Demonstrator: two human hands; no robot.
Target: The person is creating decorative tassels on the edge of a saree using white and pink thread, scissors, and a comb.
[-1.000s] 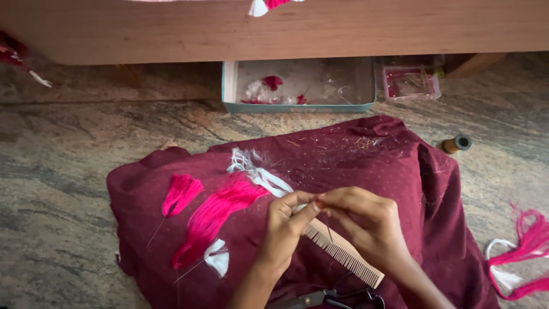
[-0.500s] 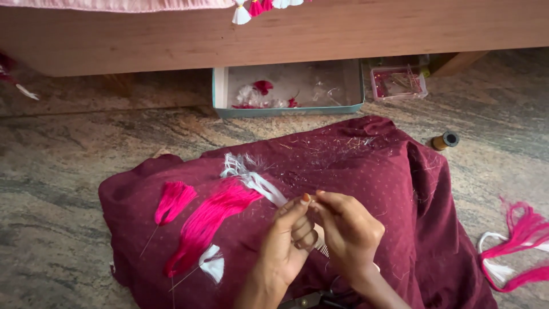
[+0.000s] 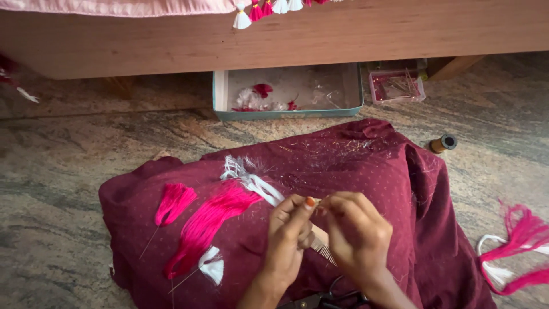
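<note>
Both hands (image 3: pixel 326 229) pinch fine thread over dotted maroon cloth (image 3: pixel 372 171)

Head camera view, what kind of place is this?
Probably a home floor used for craft work: a maroon cloth spread on stone floor beside a wooden bed frame, with pink thread bundles and a box of tassels.

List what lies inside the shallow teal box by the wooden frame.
The teal box holds a few small white tufts and red tufts at its left, with loose thread bits to the right. Its back edge sits under the wooden frame, so anything there is hidden.
</note>
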